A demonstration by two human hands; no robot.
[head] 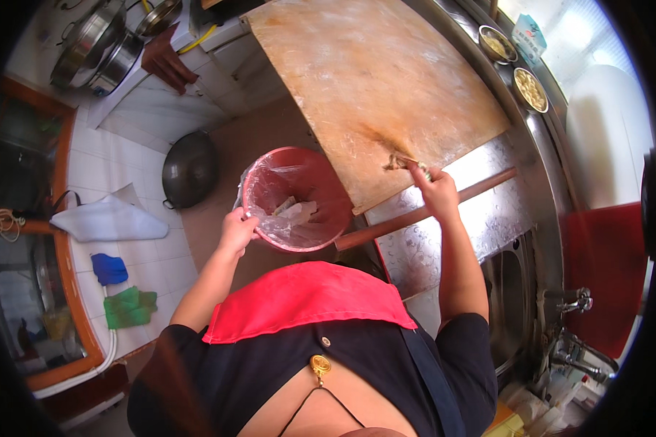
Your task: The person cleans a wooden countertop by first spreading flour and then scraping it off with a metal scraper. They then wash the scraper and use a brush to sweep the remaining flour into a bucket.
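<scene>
My left hand (237, 232) grips the rim of a red plastic bin (334, 183) together with its clear plastic liner (259, 210). Pale crumpled scraps (300, 212) lie inside the bin. Over the near right part of a large wooden board (372, 71), my right hand (437, 191) pinches a small bunch of brownish scraps (397, 161); what they are is too small to tell. A dark smear (385, 136) marks the board just beyond them. Below my right wrist, a long wooden rolling pin (393, 223) lies across the patterned metallic counter surface (415, 257).
Two metal bowls (531, 90) of pale food stand along the right ledge near a packet (529, 38). A sink (511, 306) with taps (579, 300) is at my right. A black wok (190, 170) leans by the left wall; steel pots (95, 46) stand at upper left.
</scene>
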